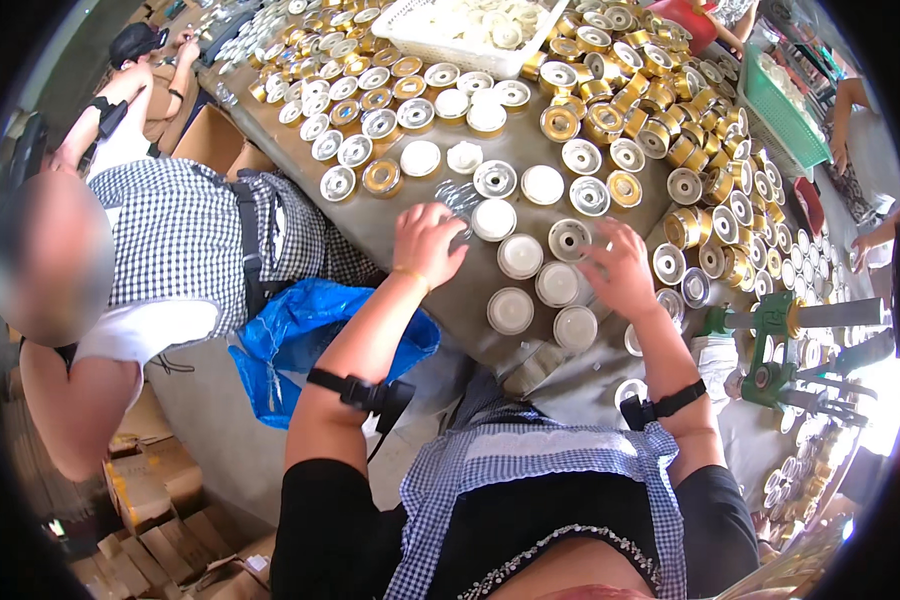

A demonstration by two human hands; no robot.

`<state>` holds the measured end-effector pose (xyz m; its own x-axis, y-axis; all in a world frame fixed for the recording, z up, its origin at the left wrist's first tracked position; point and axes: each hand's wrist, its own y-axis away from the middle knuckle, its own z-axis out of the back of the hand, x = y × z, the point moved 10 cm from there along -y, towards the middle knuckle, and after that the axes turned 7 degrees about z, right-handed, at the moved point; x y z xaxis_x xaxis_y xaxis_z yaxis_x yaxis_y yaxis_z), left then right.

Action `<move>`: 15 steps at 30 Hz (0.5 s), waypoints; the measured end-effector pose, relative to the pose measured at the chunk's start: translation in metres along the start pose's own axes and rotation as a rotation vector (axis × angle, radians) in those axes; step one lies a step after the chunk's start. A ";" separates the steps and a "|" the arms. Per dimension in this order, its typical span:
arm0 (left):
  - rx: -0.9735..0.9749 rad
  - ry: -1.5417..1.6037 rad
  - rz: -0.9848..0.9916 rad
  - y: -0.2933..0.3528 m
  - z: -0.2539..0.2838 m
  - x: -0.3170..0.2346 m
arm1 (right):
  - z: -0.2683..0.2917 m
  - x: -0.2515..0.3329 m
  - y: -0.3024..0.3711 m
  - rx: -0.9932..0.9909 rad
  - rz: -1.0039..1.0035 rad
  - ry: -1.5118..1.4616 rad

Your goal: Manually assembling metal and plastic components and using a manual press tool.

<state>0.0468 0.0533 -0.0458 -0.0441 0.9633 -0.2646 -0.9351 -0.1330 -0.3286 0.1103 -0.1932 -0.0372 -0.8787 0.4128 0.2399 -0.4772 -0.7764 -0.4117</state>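
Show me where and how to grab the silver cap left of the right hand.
Probably pinch the silver cap by its rim, left and right edges, from above with the right hand: its round face points up, and a white cap crowds its near side.

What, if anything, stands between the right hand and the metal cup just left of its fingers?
Nothing visible: the right hand is right beside the metal cup, though whether they touch is unclear. A white-topped cup sits on the person's side of it, outside that gap.
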 end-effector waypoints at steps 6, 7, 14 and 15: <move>-0.103 0.200 0.119 -0.012 0.014 0.020 | 0.048 -0.015 0.028 -0.183 -0.268 -0.163; -0.186 0.229 0.142 -0.008 0.028 0.026 | 0.041 -0.015 0.025 -0.187 -0.300 -0.229; 0.322 1.448 0.602 0.026 -0.019 -0.076 | -0.018 0.029 -0.016 -0.194 -0.442 -1.028; 0.281 1.566 0.655 0.027 -0.023 -0.074 | 0.001 0.033 -0.026 -0.256 -0.359 -0.948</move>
<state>0.0332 -0.0271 -0.0560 -0.2149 -0.3804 -0.8995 -0.9383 -0.1749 0.2982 0.0935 -0.1596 -0.0175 -0.3649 -0.0293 0.9306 -0.7938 -0.5124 -0.3275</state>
